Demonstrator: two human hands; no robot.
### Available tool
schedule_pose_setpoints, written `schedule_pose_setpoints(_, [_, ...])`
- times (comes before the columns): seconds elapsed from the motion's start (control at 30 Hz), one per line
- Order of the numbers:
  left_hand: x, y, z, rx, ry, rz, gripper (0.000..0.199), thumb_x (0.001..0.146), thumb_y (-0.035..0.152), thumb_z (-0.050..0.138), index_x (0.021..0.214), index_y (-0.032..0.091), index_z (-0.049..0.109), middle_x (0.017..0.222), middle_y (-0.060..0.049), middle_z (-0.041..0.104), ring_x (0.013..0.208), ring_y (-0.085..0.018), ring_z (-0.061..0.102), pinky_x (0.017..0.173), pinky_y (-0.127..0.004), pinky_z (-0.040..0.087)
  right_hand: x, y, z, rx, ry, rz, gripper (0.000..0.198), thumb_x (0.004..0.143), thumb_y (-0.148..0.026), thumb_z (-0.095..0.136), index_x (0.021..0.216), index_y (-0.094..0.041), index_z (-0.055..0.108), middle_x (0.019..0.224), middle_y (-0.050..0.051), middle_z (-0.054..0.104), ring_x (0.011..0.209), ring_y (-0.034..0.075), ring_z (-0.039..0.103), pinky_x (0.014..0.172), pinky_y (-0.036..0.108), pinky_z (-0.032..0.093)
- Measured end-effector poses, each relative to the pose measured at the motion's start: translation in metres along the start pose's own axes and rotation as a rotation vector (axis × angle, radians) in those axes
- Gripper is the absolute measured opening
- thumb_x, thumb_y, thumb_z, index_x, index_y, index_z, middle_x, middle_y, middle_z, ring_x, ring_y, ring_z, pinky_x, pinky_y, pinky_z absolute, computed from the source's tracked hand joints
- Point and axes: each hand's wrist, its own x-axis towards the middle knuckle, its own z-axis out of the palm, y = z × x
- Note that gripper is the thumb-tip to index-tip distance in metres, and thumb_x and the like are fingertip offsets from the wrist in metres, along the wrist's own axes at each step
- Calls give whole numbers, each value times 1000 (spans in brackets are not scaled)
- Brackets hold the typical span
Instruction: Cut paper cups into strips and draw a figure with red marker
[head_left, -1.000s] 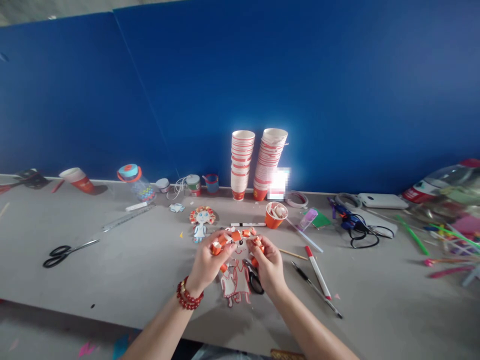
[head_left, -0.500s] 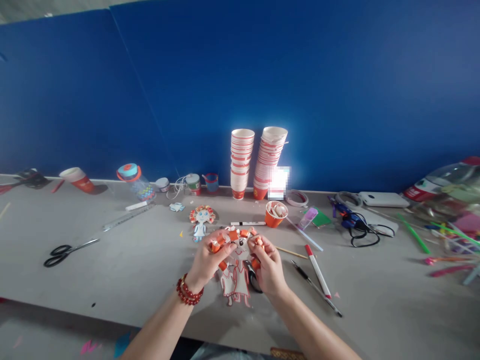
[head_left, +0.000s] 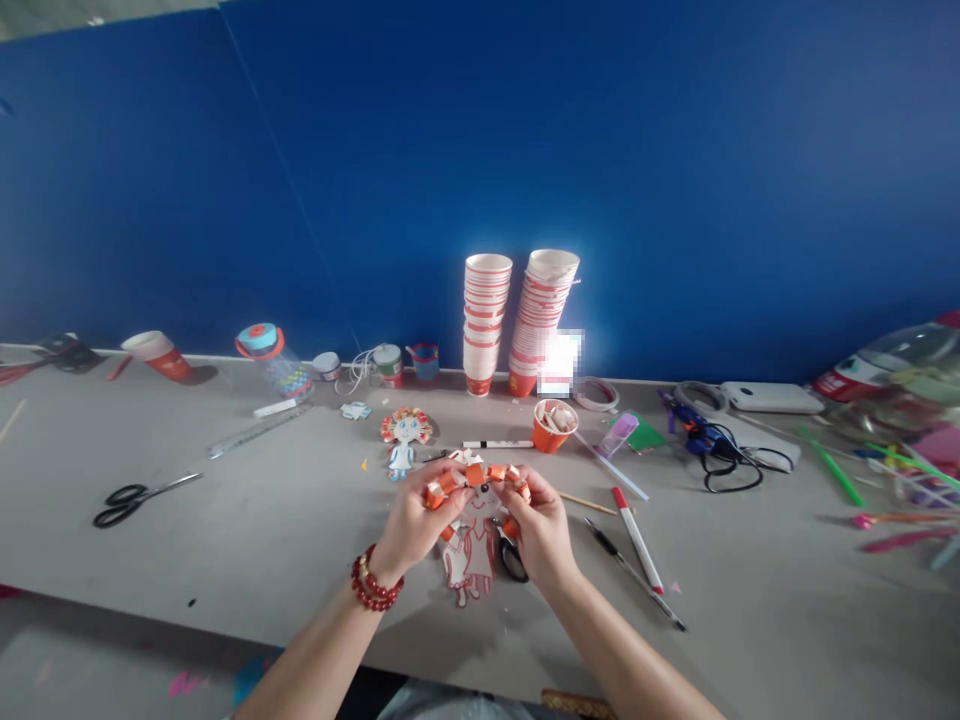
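A white paper doll [head_left: 480, 555] with red outlines and a drawn face lies between my hands, partly hidden by them. Curled orange-and-white paper strips [head_left: 475, 474] ring its head. My left hand [head_left: 409, 520] is closed on the curled strips at the left side, thumb against the paper. On the opposite side my right hand [head_left: 546, 525] pinches the curls with thumb and fingertips. Black scissor handles [head_left: 513, 562] show beside my right hand. A finished-looking paper doll [head_left: 405, 442] with red and orange curls and a blue-outlined dress lies behind my left hand.
Two stacks of paper cups [head_left: 487, 325] stand by the blue wall. An orange cup of paper scraps [head_left: 555, 428] sits before them. A red marker [head_left: 637, 542] and a pen [head_left: 637, 575] lie right, scissors [head_left: 131, 503] left. A glue gun [head_left: 701, 435] rests far right.
My right hand has moved slightly left and up along the curls. The left hand keeps its hold, and the head view has shifted a little.
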Motion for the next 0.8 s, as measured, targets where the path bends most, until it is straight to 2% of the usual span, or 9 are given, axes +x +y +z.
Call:
schedule_pose_setpoints(0.1, [0, 2, 1, -10, -21, -5, 19, 82, 32, 66, 96, 20, 67, 88, -3, 71, 77, -15, 64, 69, -24, 55, -2, -2, 3, 44, 4, 3, 38, 71, -33, 82, 62, -20, 47, 56, -9, 37, 44, 5, 25, 38, 16, 30])
schedule_pose_setpoints(0.23, [0, 0, 3, -96, -49, -46, 23, 82, 35, 66, 98, 19, 67, 89, -3, 70, 74, -15, 63, 64, -23, 55, -3, -6, 7, 88, 56, 51, 37, 68, -33, 83, 65, -20, 49, 58, -10, 41, 41, 3, 24, 36, 14, 32])
schedule_pose_setpoints(0.37, [1, -4, 6, -128, -37, -58, 24, 81, 36, 68, 98, 19, 68, 90, -3, 71, 76, -15, 63, 70, -26, 56, -3, -7, 7, 110, 94, 115, 35, 64, -35, 86, 68, -20, 55, 57, -9, 47, 38, 2, 24, 32, 13, 28])
schedule_pose_setpoints(0.5, [2, -3, 7, -130, -32, -55, 23, 80, 35, 69, 97, 19, 70, 90, -3, 71, 79, -16, 64, 74, -26, 54, -2, -6, 6, 125, 106, 166, 33, 62, -37, 86, 74, -20, 61, 60, -8, 52, 37, 2, 27, 32, 13, 31])
schedule_pose_setpoints(0.7, [3, 1, 8, -158, -23, -72, 22, 80, 32, 67, 98, 19, 68, 98, -6, 72, 83, -18, 65, 72, -27, 54, -1, -12, 7, 86, 16, 130, 31, 64, -34, 86, 81, -21, 63, 58, -8, 51, 42, 5, 38, 40, 16, 41])
schedule_pose_setpoints(0.8, [2, 0, 9, -142, -31, -69, 22, 80, 29, 66, 99, 18, 67, 91, -5, 71, 73, -15, 63, 67, -24, 53, -1, -16, 8, 24, -14, 138, 32, 63, -33, 86, 77, -21, 61, 53, -10, 47, 38, 4, 31, 35, 15, 34])
